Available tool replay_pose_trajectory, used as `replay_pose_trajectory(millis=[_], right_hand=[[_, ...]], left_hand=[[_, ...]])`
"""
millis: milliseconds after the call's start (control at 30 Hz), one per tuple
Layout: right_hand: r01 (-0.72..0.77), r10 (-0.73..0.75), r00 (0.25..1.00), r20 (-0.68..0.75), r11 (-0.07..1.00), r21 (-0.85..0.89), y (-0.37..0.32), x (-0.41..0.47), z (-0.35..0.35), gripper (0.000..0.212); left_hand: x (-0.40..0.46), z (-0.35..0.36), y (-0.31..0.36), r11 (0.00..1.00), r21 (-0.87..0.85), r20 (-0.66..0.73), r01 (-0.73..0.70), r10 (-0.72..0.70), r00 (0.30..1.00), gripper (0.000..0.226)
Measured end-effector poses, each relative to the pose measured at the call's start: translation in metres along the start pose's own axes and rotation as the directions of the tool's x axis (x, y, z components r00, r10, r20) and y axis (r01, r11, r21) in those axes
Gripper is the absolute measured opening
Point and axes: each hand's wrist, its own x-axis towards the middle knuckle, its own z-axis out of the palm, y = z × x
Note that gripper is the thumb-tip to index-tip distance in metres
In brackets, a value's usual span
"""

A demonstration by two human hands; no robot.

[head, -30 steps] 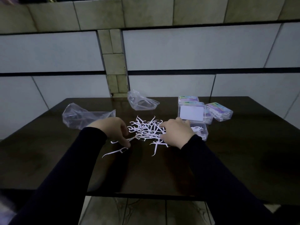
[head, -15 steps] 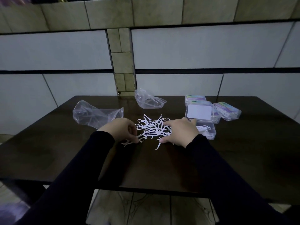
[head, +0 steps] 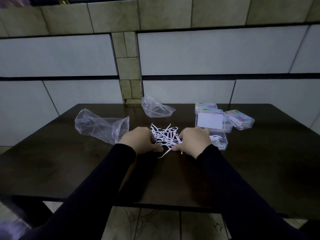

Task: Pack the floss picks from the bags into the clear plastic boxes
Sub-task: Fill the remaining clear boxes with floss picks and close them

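Observation:
A loose pile of white floss picks (head: 164,135) lies in the middle of the dark table (head: 52,161). My left hand (head: 140,142) cups the pile's left side with curled fingers, the thumb tucked under its near edge. My right hand (head: 194,142) does the same from the right. One pick sticks out toward me between the thumbs. Just right of my right hand is an open clear plastic box (head: 222,144) with a few picks inside, its lid (head: 210,121) raised behind it.
Two empty clear bags lie on the table, one at the left (head: 102,127) and one at the back (head: 156,110). Closed, filled boxes with coloured labels sit at the back right (head: 206,106) and further right (head: 239,119). A tiled wall rises behind the table.
Both hands have drawn closer together, sweeping the scattered picks into a tighter heap. The stray picks near the left hand are now gathered in.

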Motion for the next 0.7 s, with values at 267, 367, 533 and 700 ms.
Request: replay_pose_trajectory(millis=[267, 367, 533, 700], right_hand=[[0.011, -0.01, 0.999, -0.049, 1.0, 0.009, -0.0053, 0.0024, 0.0025, 0.042], [0.025, -0.025, 0.998, -0.058, 1.0, -0.002, -0.0066, 0.0035, 0.0065, 0.04], [0.043, -0.041, 0.997, -0.064, 0.999, 0.019, -0.0061, 0.0046, 0.0081, 0.038], [0.061, -0.056, 0.991, -0.123, 0.997, 0.042, -0.0088, 0.0027, 0.0071, 0.028]], left_hand=[[0.0012, -0.0009, 0.0049, 0.999, 0.028, -0.02, -0.02, 0.021, 1.0, 0.016], [0.0015, -0.0005, 0.007, 0.999, 0.032, -0.027, -0.021, 0.022, 0.999, 0.014], [0.0034, 0.0031, 0.0074, 1.0, 0.012, 0.012, -0.002, 0.002, 1.0, 0.016], [0.006, 0.0075, 0.0078, 0.998, 0.061, 0.003, 0.014, -0.014, 1.0, 0.023]])
